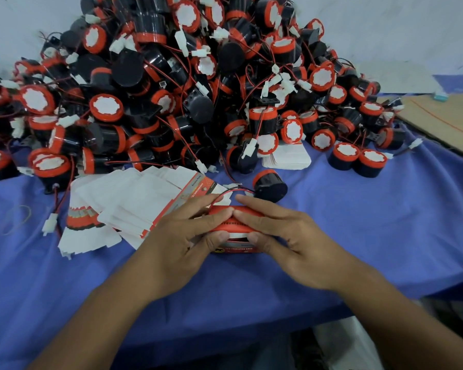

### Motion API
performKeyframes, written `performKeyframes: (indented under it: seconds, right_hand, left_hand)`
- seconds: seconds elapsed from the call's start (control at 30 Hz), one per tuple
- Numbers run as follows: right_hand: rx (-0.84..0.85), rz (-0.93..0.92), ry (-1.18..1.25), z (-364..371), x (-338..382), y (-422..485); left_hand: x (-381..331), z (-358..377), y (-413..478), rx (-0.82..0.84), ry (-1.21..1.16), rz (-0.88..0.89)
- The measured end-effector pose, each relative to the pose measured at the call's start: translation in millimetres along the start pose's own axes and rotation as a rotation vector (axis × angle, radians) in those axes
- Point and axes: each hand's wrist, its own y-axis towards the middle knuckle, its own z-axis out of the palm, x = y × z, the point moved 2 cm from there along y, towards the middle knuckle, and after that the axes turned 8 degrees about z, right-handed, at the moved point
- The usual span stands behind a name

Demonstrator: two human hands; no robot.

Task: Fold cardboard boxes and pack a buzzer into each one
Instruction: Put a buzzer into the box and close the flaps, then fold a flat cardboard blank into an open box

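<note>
The step in hand looks like shaping or closing the top flap of the small red box [235,227]. The box sits low over the blue-covered worktop [385,222], between both hands and just in front of the fanned stack of flat blanks [134,206]. To do it well, the flap wants even pressure from both ends so the creases fold square. The thin wire [226,193] of the nearest loose buzzer [269,186] arcs across the left fingertips and should stay clear of the seam. Whether a buzzer is already inside cannot be told.

The left hand [187,233] and right hand [281,236] mirror each other, palms down and wrists low. Each grip pinches the box, forefinger along its top edge and thumb on its near face, with the other fingers spread loosely. The heap of buzzers [187,76] rises behind.
</note>
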Motion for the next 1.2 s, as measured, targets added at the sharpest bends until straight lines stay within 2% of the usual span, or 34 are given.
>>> performKeyframes:
  seconds: [0.2, 0.33, 0.4, 0.57, 0.73, 0.83, 0.97, 1.2]
  right_hand:
    - [-0.051, 0.008, 0.060, -4, -2, 1]
    - [-0.106, -0.056, -0.152, 1, 1, -1]
    - [-0.132, -0.070, -0.264, 5, 0, -4]
    - [-0.143, -0.115, -0.354, 5, 1, -5]
    - [-0.148, -0.115, -0.573, 8, 1, -8]
    - [-0.132, -0.098, -0.499, 11, 0, -12]
    - [-0.163, -0.114, -0.367, 9, 2, -16]
    - [-0.163, -0.109, -0.363, 9, -3, -14]
  left_hand:
    - [1, 7, -4, -0.002, -0.060, 0.031]
    - [0, 6, -5, 0.057, -0.022, 0.014]
    - [-2, 5, -5, 0.055, -0.013, 0.050]
    - [-4, 7, -6, -0.022, 0.007, 0.145]
    - [-7, 10, -6, 0.030, 0.055, 0.220]
    - [-8, 12, -7, 0.041, 0.082, 0.211]
    - [-8, 13, -8, -0.025, 0.060, 0.198]
    - [-6, 12, -10, -0.011, 0.012, 0.111]
